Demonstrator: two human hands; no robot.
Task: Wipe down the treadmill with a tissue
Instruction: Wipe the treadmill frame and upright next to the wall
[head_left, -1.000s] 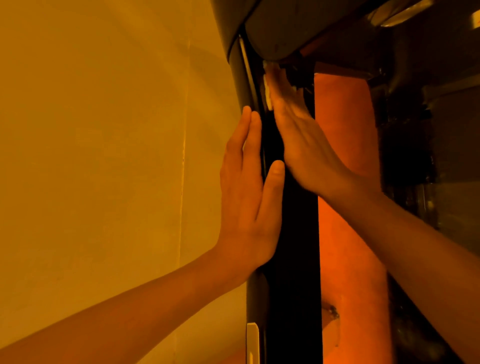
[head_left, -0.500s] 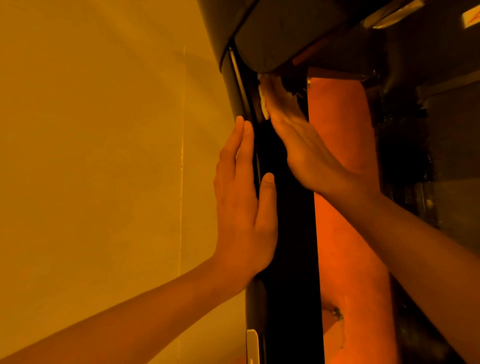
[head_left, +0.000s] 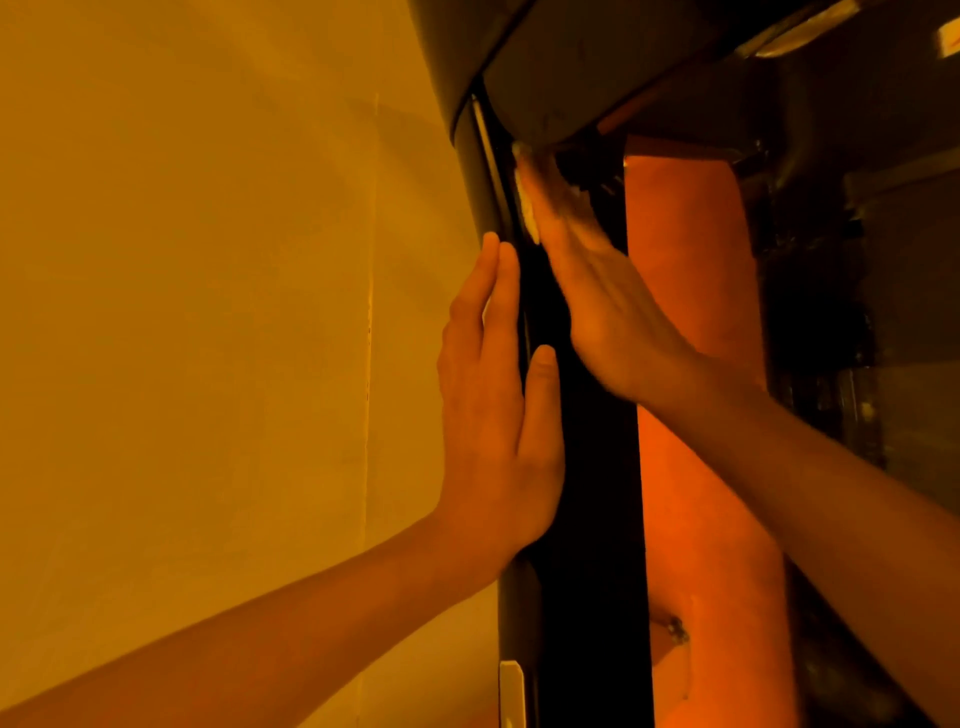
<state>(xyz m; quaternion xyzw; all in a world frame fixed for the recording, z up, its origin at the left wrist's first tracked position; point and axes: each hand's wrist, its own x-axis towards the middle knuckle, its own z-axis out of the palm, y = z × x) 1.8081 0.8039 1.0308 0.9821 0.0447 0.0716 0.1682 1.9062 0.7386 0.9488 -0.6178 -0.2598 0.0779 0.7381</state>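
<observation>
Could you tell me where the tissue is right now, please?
Head view, upper centre: the tissue is pressed under the right hand against the black treadmill upright, just below the grey housing and above the left hand.

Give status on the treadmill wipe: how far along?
Done: nothing provable; the dim orange light shows no wiped-versus-dirty difference. In hand: the right hand presses the tissue flat against the top of the black upright, just under the grey housing, while the left hand rests flat on the upright's edge lower down. Left: probably the lower upright and the housing.
</observation>
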